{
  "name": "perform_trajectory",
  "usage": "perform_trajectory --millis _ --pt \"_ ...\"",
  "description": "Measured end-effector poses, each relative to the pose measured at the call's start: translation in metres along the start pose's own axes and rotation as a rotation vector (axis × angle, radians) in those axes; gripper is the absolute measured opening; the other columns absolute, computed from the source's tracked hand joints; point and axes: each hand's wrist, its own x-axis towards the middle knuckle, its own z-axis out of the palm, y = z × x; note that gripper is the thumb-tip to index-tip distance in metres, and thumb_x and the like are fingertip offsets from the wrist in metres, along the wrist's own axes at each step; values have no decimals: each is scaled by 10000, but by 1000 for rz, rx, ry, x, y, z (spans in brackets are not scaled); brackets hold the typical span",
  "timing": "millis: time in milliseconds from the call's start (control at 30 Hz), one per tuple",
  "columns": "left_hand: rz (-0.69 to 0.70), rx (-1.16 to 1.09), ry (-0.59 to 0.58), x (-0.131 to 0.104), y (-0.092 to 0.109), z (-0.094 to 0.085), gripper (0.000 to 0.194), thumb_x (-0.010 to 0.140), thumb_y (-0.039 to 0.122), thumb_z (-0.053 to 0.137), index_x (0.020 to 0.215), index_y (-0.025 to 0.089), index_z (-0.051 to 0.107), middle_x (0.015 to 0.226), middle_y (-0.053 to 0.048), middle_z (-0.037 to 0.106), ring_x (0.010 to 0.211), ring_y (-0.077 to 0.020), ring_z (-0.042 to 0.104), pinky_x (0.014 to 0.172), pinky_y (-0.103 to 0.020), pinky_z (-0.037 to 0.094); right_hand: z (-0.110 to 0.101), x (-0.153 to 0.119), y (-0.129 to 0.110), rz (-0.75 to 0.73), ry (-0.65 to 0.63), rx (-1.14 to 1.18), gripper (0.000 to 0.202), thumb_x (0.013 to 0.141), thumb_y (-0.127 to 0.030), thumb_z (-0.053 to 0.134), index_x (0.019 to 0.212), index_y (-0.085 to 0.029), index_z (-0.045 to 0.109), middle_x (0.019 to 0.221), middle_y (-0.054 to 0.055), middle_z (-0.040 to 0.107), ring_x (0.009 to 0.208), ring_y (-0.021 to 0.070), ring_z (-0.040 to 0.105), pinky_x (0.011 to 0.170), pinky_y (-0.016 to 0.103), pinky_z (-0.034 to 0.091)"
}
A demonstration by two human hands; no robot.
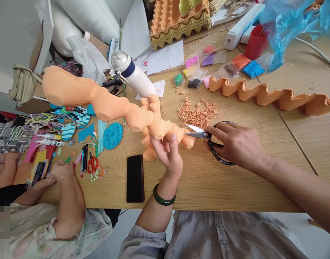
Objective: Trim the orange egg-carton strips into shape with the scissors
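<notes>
My left hand (168,153) grips a long, bumpy orange piece (108,104) from below, near its right end. The piece slants up to the left above the table and has short side branches. My right hand (235,144) holds black-handled scissors (198,133), fingers in the loops. The blades are parted, with their tips close to the right end of the orange piece. Behind the scissors lies a pile of orange scraps (198,111). A dark green bangle circles my left wrist.
A black phone (135,178) lies near the table's front edge. A white bottle (134,73) stands behind the orange piece. An orange carton strip (270,95) lies at right, egg trays (179,23) at the back. At left, a person's hands (62,171) rest near red scissors (92,163).
</notes>
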Motion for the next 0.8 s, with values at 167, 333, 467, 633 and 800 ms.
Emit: perform_trajectory --millis 167,333,467,633,800 --pt "21 19 -22 -1 -2 -1 686 948 489 721 1555 279 477 1672 -115 481 1542 -307 473 1261 -404 411 -3 1 0 111 -25 -66 324 966 -266 537 1148 -155 780 920 112 785 824 249 691 578 343 243" --pt "-14 55 -29 0 -1 -1 714 940 542 718 1560 287 469 1695 -105 453 1605 -306 376 1271 -393 399 -3 2 -1 196 -68 -11 331 941 -285 551 1157 -167 772 964 112 798 835 247 696 566 332 233" --pt "-41 27 -15 0 -1 0 704 937 537 725 1551 287 490 1680 -98 478 1601 -302 384 1273 -396 401 1 0 -2 164 -103 80 326 919 -279 562 1147 -191 778 911 74 794 757 211 681 569 318 254" --pt "-138 -114 3 1 4 5 563 953 417 705 1485 291 573 1664 -77 505 1560 -292 454 1243 -414 453 4 -2 -4 197 -123 218 312 949 -344 557 1106 -183 774 806 51 748 625 176 605 569 308 272" --pt "-218 -177 19 4 10 8 531 948 350 645 1471 279 590 1635 -83 543 1505 -295 527 1166 -407 528 2 -2 -6 145 -168 381 279 930 -315 557 1049 -185 773 740 34 706 603 161 573 580 299 293"
